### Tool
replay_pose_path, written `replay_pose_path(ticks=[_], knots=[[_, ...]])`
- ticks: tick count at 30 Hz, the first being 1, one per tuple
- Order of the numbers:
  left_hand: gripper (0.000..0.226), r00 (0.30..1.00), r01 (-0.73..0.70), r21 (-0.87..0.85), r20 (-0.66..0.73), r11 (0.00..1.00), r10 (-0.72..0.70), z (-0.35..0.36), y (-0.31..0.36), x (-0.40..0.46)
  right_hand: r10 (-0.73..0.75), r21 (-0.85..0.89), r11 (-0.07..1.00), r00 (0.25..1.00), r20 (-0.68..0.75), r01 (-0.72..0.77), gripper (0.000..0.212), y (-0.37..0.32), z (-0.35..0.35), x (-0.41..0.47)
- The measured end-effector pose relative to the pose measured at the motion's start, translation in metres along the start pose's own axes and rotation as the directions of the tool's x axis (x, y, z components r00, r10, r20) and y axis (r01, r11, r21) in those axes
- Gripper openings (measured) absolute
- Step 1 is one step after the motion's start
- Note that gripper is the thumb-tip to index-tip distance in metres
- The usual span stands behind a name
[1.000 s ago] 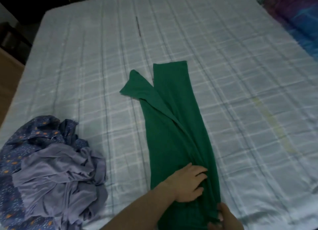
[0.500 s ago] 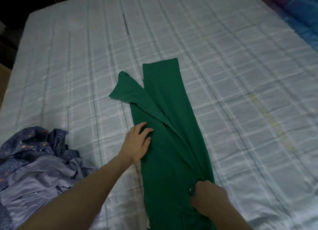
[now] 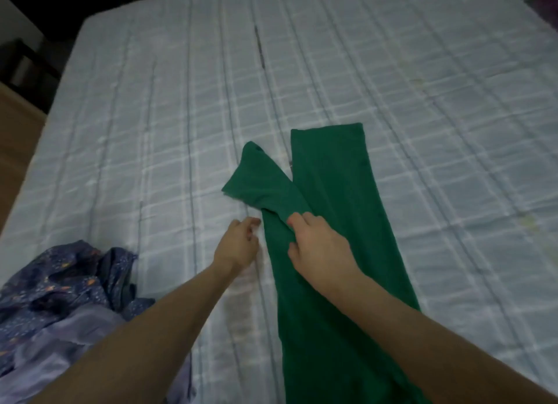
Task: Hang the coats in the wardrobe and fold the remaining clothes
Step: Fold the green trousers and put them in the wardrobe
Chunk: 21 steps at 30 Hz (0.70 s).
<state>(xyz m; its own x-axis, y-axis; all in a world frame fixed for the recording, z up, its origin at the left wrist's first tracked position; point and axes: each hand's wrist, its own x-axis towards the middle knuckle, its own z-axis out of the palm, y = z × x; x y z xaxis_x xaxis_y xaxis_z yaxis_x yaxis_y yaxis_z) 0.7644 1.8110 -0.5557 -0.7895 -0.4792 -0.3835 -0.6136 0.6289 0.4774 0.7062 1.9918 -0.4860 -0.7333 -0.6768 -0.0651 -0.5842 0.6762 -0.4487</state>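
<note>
Green knit, folded lengthwise into a long strip: the green garment [image 3: 332,237] lies on the checked bedspread [image 3: 151,131] from centre frame down to the lower edge, one sleeve [image 3: 259,183] splayed out toward the left of centre. Right hand [image 3: 317,246] pressed on the strip just below where that sleeve branches off, fingertips [image 3: 294,219] curled at the fabric edge; pinching or merely pressing, cannot tell. Left hand [image 3: 238,243] loose and half-curled just beside the strip's left edge, grasping nothing, resting on or just above the bedspread. Likely at the sleeve-tucking step. Risks from here: dragging the sleeve across with only one point pinned could skew the whole strip, since soft knit slides readily over a smooth cover; pulling too hard could undo the lengthwise fold; a sleeve laid crooked would leave a lumpy bundle. Unfolded pile at lower left, a patterned navy garment [image 3: 60,276] over lilac fabric [image 3: 60,343], well apart and not in the way. No brand, label or readable writing visible anywhere; a small pale speck at the strip's upper left edge too tiny to identify.
</note>
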Motion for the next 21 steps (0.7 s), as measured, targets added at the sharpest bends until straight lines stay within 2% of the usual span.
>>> replay_pose_path(ticks=[3,5,8,10,11,12,13,14,15,17,18,19,20,21], knots=[[0.050,0.997,-0.068,0.107,-0.013,0.992,0.069,-0.006,-0.013,0.023,-0.036,-0.017,0.999,0.998,-0.049,0.035,0.028,-0.018,0.027,0.044],[0.064,0.993,-0.115,0.149,-0.017,0.982,0.118,-0.014,-0.013,0.041,-0.046,-0.068,0.997,0.996,-0.082,0.041,0.035,-0.021,0.042,0.076],[0.081,0.957,-0.278,0.123,-0.050,0.953,0.286,-0.027,-0.009,0.065,0.054,-0.085,0.995,0.997,0.052,-0.049,0.054,-0.010,0.056,0.122],[0.087,0.920,-0.382,0.089,-0.063,0.920,0.388,-0.031,-0.008,0.080,0.135,-0.080,0.989,0.987,0.093,-0.127,0.052,-0.002,0.059,0.144],[0.088,0.909,-0.408,0.033,-0.076,0.913,0.409,-0.033,-0.006,0.087,0.143,-0.001,0.990,0.988,0.062,-0.143,0.039,0.004,0.060,0.153],[0.086,0.908,-0.415,-0.073,-0.099,0.907,0.407,-0.034,-0.003,0.095,0.163,0.151,0.975,0.986,0.020,-0.164,0.025,0.010,0.059,0.162],[0.083,0.914,-0.403,-0.221,-0.139,0.888,0.380,-0.034,0.004,0.104,0.203,0.324,0.927,0.979,-0.011,-0.188,0.022,0.017,0.057,0.170],[0.082,0.929,-0.368,-0.377,-0.181,0.850,0.322,-0.035,0.013,0.113,0.276,0.479,0.849,0.960,-0.043,-0.222,0.025,0.024,0.052,0.177],[0.083,0.952,-0.302,-0.510,-0.202,0.805,0.230,-0.034,0.023,0.123,0.389,0.629,0.729,0.920,-0.054,-0.271,0.027,0.033,0.046,0.183],[0.087,0.989,-0.136,-0.711,-0.142,0.690,0.048,-0.034,0.048,0.141,0.597,0.861,0.379,0.801,0.053,-0.339,0.022,0.050,0.030,0.189],[0.086,0.995,-0.075,-0.770,-0.098,0.633,-0.001,-0.033,0.061,0.149,0.632,0.911,0.181,0.754,0.180,-0.370,0.017,0.060,0.023,0.190],[0.083,0.997,-0.033,-0.804,-0.067,0.593,-0.036,-0.031,0.072,0.156,0.610,0.909,0.006,0.722,0.328,-0.418,0.016,0.071,0.017,0.190],[0.078,0.996,0.000,-0.826,-0.048,0.564,-0.070,-0.028,0.081,0.163,0.550,0.873,-0.093,0.707,0.446,-0.478,0.021,0.081,0.008,0.189],[0.074,0.994,0.033,-0.839,-0.027,0.543,-0.102,-0.027,0.090,0.169,0.473,0.823,-0.136,0.694,0.543,-0.551,0.028,0.090,0.000,0.188]])
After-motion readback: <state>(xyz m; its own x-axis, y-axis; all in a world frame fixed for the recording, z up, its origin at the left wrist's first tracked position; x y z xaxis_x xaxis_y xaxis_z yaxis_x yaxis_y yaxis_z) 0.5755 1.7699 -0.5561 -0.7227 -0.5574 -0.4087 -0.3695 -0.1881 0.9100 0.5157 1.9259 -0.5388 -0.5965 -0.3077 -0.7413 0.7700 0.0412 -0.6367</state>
